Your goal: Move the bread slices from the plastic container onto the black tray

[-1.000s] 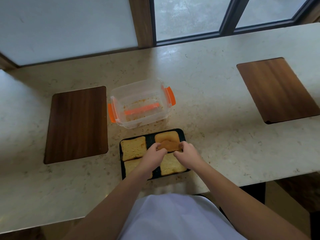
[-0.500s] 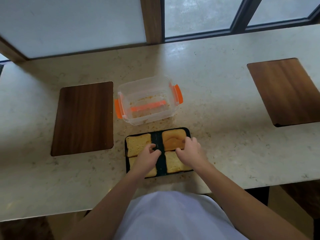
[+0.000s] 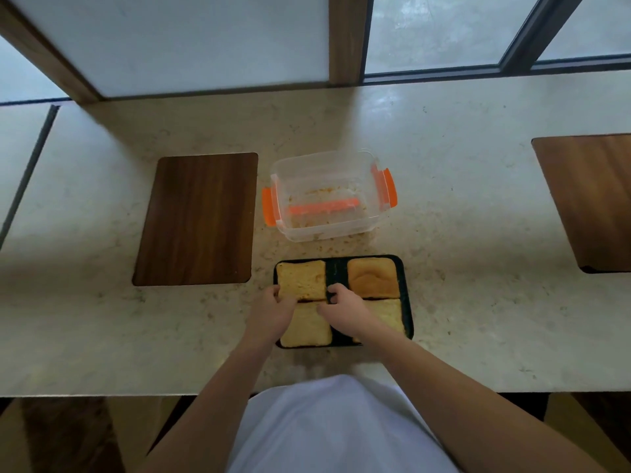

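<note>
Head view: my left hand [image 3: 273,310] and right hand [image 3: 345,303] each pinch an edge of the far-left bread slice [image 3: 300,279] on the black tray [image 3: 406,302]. All four slices lie there; the plastic container [image 3: 327,196] on the desk [image 3: 461,233] holds only crumbs, so only squaring up appears left.

Dim, cool daylight enters through the windows [image 3: 444,29] beyond the far edge of the surface [image 3: 478,199], leaving a pale sheen there. A broad soft shadow crosses the surface's left part, and the near edge lies in gloom. Wide-angle bending curves the far edge and the window frames. Detail is soft throughout, noticeably smeared toward the corners.
</note>
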`<state>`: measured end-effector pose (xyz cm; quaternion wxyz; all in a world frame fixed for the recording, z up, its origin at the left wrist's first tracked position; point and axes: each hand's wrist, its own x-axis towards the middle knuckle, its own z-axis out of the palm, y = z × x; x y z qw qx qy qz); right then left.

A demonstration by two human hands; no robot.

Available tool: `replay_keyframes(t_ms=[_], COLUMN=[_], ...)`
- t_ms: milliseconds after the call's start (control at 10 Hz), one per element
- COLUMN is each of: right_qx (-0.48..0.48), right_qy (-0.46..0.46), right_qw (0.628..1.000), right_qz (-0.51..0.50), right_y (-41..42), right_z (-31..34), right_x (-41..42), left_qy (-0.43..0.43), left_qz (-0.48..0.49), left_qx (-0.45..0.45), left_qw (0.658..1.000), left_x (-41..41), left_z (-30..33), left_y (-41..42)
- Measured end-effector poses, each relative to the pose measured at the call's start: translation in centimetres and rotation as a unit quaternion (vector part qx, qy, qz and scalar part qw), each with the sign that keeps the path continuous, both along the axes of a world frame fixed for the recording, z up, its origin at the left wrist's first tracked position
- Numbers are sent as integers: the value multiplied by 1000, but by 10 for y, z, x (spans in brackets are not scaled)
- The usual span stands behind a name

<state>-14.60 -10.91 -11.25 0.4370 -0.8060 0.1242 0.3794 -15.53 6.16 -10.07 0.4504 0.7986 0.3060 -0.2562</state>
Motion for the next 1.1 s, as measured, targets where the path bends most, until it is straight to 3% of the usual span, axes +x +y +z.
replay_keyframes(t_ms=[800,900,1000,1100], right_qx=[-47,-58,-78,-85], right_qy=[14,11,-5,-44], right_qw=[999,998,997,995], right_qz=[-17,-23,-27,-32], right_y=[-1,-4,-8,-9], right_z=[0,6,15,26], right_x=[4,7,13,22], left_qy=[-2,-62,-128,-170], left_qz=[-32,-117,-252,-355], left_qx=[-5,70,173,202], left_qw=[999,989,943,897], left_x=[2,3,6,15], left_z=[5,18,25,36], left_y=[-16,-16,-23,-32])
